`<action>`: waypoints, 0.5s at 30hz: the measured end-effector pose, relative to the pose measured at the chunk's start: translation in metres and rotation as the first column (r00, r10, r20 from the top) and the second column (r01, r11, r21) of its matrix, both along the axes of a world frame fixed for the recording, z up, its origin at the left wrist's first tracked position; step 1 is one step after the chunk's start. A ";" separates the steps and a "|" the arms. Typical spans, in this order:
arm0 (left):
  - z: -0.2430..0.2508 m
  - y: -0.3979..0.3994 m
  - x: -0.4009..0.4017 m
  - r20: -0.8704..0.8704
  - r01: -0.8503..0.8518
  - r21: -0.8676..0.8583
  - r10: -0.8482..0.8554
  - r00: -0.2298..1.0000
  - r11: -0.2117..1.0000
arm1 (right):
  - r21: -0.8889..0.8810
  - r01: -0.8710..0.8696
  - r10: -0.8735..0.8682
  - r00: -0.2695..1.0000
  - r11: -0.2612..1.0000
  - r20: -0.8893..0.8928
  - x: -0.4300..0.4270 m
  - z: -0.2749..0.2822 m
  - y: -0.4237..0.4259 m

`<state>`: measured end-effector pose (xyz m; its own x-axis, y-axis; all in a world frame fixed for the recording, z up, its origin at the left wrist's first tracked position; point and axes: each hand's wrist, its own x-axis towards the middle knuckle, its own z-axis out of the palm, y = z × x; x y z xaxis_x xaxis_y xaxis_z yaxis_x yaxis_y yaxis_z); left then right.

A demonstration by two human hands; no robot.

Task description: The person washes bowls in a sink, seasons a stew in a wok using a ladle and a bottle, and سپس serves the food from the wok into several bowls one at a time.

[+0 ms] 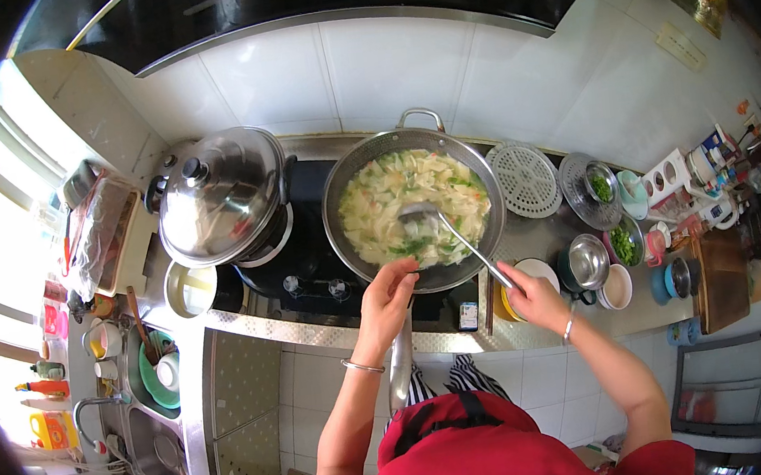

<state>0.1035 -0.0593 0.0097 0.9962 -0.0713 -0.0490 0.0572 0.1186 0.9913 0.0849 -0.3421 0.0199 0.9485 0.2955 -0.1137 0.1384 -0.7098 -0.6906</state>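
Observation:
A wide metal wok (337, 242) stands on the stove, filled with pale sliced food (409, 173) in liquid, with green and orange bits among it. My right hand (536, 298) is closed around the handle of a metal ladle (465, 242). The ladle's bowl lies in the food near the middle of the wok. Above the wok's near rim is my left hand (387, 302), its fingers drawn close together. Whether anything small is between those fingertips cannot be seen. The wok's long handle (401, 366) points towards me, below the left hand.
Left of the wok, a lidded steel pot (221, 191) occupies the other burner. To the right are a perforated steamer plate (525, 179), bowls of chopped greens (624, 245) and a steel bowl (589, 262). A small device (468, 316) lies at the counter's front edge. The sink (156, 444) is far left.

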 end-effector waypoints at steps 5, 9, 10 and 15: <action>0.000 0.011 -0.006 -0.029 -0.039 0.004 0.040 0.999 0.999 | -0.100 -0.080 0.094 0.984 0.992 0.149 0.058 0.029 0.017; -0.003 0.015 -0.009 -0.041 -0.036 -0.047 0.034 0.999 0.998 | -0.364 -0.088 0.202 0.936 0.927 0.288 0.111 0.030 0.024; -0.001 0.015 -0.010 -0.032 -0.042 -0.055 0.040 0.999 0.998 | -0.430 -0.057 0.196 0.938 0.901 0.285 0.121 0.030 0.023; -0.004 0.014 -0.009 -0.029 -0.033 -0.015 0.033 0.999 0.999 | -0.437 0.025 0.068 0.979 0.899 0.195 0.119 0.029 -0.003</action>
